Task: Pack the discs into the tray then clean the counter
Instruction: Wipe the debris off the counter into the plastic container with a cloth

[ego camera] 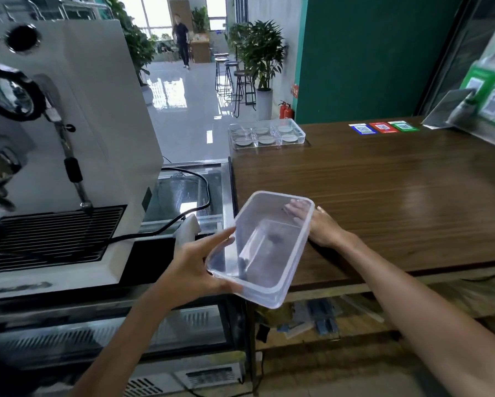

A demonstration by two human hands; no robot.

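The tray (267, 135) sits at the far left corner of the counter (383, 196), and a disc (266, 140) lies in each of its six compartments, so packing looks done. Both hands hold a clear empty tub (265, 247), tilted, over the counter's near left edge. The left hand (194, 267) grips its near rim, thumb along the lower edge and fingers up the side. The right hand (320, 224) is at the far end with its fingers seen through the plastic, seemingly pressed flat against the wall; whether they curl round it cannot be told. The step in hand seems to be clearing the tub away before wiping. A white cloth (187, 232) lies just left of the tub, beside the coffee machine (68, 110). Next, the tub must be set aside somewhere off the counter, then one hand freed to take the cloth.
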